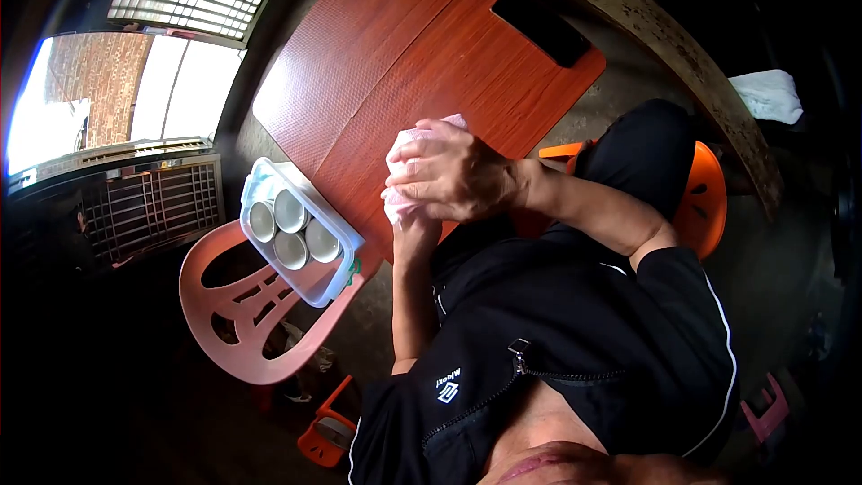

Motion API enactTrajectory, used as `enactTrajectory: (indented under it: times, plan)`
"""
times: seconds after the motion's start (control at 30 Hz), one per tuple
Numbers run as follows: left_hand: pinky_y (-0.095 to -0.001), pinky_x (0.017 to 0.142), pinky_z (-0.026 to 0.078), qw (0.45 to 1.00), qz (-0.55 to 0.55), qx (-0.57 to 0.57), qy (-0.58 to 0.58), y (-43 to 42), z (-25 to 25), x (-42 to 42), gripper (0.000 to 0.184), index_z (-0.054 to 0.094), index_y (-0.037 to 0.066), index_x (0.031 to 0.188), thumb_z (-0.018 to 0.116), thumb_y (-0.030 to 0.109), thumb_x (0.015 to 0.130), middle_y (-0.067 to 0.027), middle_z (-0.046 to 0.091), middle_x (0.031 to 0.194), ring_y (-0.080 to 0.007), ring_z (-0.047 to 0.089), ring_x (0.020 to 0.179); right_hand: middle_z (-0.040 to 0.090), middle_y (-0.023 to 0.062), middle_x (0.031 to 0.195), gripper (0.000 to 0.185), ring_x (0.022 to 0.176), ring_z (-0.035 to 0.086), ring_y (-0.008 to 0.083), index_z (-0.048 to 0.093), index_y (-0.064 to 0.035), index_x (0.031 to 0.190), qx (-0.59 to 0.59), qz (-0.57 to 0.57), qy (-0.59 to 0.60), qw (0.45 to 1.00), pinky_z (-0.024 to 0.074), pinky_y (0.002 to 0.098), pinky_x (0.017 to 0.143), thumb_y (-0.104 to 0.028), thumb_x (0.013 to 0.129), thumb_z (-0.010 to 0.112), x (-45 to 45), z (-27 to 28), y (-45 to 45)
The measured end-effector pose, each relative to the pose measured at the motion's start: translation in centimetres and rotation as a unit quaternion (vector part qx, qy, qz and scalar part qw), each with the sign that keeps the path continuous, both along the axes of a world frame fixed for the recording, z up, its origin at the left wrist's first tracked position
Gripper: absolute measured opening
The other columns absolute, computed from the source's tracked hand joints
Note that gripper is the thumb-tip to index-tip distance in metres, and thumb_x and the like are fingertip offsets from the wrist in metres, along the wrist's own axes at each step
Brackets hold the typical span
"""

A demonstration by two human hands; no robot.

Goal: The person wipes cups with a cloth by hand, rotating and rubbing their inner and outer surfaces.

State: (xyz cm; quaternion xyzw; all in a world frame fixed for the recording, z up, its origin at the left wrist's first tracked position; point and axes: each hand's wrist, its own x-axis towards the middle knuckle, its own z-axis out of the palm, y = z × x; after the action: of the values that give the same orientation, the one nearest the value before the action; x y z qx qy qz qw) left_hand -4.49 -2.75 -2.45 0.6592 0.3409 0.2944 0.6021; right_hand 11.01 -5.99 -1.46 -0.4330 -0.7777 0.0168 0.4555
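My right hand (474,178) is closed around a crumpled pale pink cloth (402,207), its fingers bent over the top. Beneath it, my left hand (409,221) comes up from below and meets the cloth. The right hand and the cloth cover most of it, so its fingers are hidden. Whether something lies inside the cloth I cannot make out. Both hands are together above the near edge of a reddish-brown wooden table (404,63). To their left stands a clear plastic tub (334,292) with several round, pale, glass-like containers (290,250) in it.
The tub rests on a pink plastic chair (202,292) beside the table. A black phone-like slab (539,25) lies at the table's far right corner. An orange chair (705,207) is by my right leg, and an orange stool (323,438) stands low left. A white cloth (766,95) lies far right.
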Motion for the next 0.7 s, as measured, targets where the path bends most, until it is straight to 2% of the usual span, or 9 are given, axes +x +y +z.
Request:
enactTrajectory:
  times: [0.07, 0.17, 0.27, 0.37, 0.43, 0.47, 0.53, 0.63, 0.7]
  plan:
    - [-0.0302, 0.086, 0.046, 0.985, -0.046, -0.112, -0.120, -0.1, 0.3, 0.7, 0.030, 0.057, -0.006, 0.109, 0.064, 0.011, 0.085, -0.0093, 0.062, 0.105, -0.0162, 0.058, 0.094, 0.062, 0.0066, 0.096, 0.023, 0.094, 0.060, 0.0213, 0.062, -0.0113, 0.104, 0.020, -0.015, 0.088, 0.996, 0.0508, 0.0319, 0.081, -0.026, 0.089, 0.054, 1.1, -0.2, 1.4]
    - [-0.0313, 0.089, 0.045, 0.992, -0.054, -0.088, -0.067, -0.5, 0.2, 0.1, 0.028, 0.057, -0.007, 0.110, 0.062, 0.000, 0.083, -0.0107, 0.063, 0.106, -0.0168, 0.058, 0.099, 0.057, 0.0054, 0.105, 0.029, 0.097, 0.054, 0.0138, 0.056, -0.0054, 0.104, -0.374, 0.179, 0.638, 0.649, 0.0447, 0.0319, 0.088, -0.025, 0.095, 0.037, 1.6, -0.3, 0.7]
    - [-0.0291, 0.089, 0.044, 0.975, -0.029, 0.217, 0.031, -0.6, -0.9, 2.3, 0.027, 0.060, -0.007, 0.109, 0.062, -0.006, 0.082, -0.0098, 0.062, 0.110, -0.0167, 0.057, 0.102, 0.053, 0.0046, 0.102, 0.033, 0.098, 0.052, 0.0119, 0.052, -0.0040, 0.102, -0.328, 0.250, 0.833, 0.369, 0.0416, 0.0293, 0.091, -0.029, 0.097, 0.031, 0.7, -2.2, 1.1]
    - [-0.0299, 0.089, 0.045, 0.981, -0.115, 0.154, 0.038, -0.2, -0.2, 2.1, 0.039, 0.057, -0.007, 0.111, 0.071, -0.004, 0.075, -0.0122, 0.061, 0.113, -0.0206, 0.060, 0.101, 0.060, 0.0083, 0.104, 0.035, 0.100, 0.059, 0.0160, 0.047, -0.0053, 0.119, -0.409, 0.228, 0.787, 0.401, 0.0498, 0.0307, 0.086, -0.029, 0.097, 0.035, 2.5, -3.4, 1.6]
    - [-0.0323, 0.088, 0.047, 0.953, -0.088, -0.263, -0.125, -0.2, 2.2, 1.6, 0.041, 0.054, -0.008, 0.114, 0.068, 0.007, 0.079, -0.0153, 0.062, 0.108, -0.0228, 0.062, 0.097, 0.060, 0.0108, 0.106, 0.034, 0.099, 0.060, 0.0172, 0.051, -0.0044, 0.117, -0.370, 0.205, 0.592, 0.685, 0.0508, 0.0320, 0.084, -0.028, 0.095, 0.039, 3.2, -4.7, 2.5]
    - [-0.0330, 0.087, 0.049, 0.886, -0.079, -0.402, -0.216, 0.7, 2.8, 1.5, 0.042, 0.052, -0.009, 0.116, 0.066, 0.010, 0.081, -0.0158, 0.063, 0.106, -0.0228, 0.063, 0.096, 0.060, 0.0114, 0.106, 0.036, 0.100, 0.059, 0.0178, 0.053, -0.0049, 0.116, -0.392, 0.187, 0.600, 0.672, 0.0505, 0.0329, 0.084, -0.030, 0.094, 0.041, 2.9, -4.4, 2.3]
    - [-0.0362, 0.087, 0.050, 0.904, -0.103, -0.379, -0.170, 2.4, 2.0, 0.9, 0.045, 0.048, -0.010, 0.120, 0.061, 0.012, 0.083, -0.0171, 0.061, 0.108, -0.0246, 0.062, 0.097, 0.060, 0.0127, 0.107, 0.039, 0.102, 0.057, 0.0189, 0.057, -0.0059, 0.114, -0.434, 0.149, 0.616, 0.640, 0.0497, 0.0346, 0.083, -0.035, 0.091, 0.045, 2.4, -3.9, 1.9]
    - [-0.0366, 0.088, 0.049, 0.940, -0.072, -0.281, -0.179, 0.9, 0.9, 2.6, 0.043, 0.046, -0.011, 0.123, 0.057, 0.004, 0.085, -0.0186, 0.058, 0.114, -0.0260, 0.060, 0.103, 0.058, 0.0094, 0.110, 0.047, 0.108, 0.052, 0.0184, 0.059, -0.0103, 0.111, -0.430, -0.044, 0.803, 0.410, 0.0490, 0.0360, 0.082, -0.046, 0.082, 0.057, 0.9, -3.0, 0.5]
    - [-0.0344, 0.088, 0.049, 0.989, -0.043, -0.116, -0.082, -0.5, -0.7, 3.2, 0.037, 0.050, -0.011, 0.120, 0.057, -0.001, 0.085, -0.0160, 0.061, 0.109, -0.0242, 0.061, 0.099, 0.056, 0.0088, 0.115, 0.051, 0.106, 0.053, 0.0196, 0.055, -0.0125, 0.116, -0.369, 0.035, 0.856, 0.360, 0.0491, 0.0369, 0.082, -0.048, 0.079, 0.059, 1.0, -3.9, 0.3]
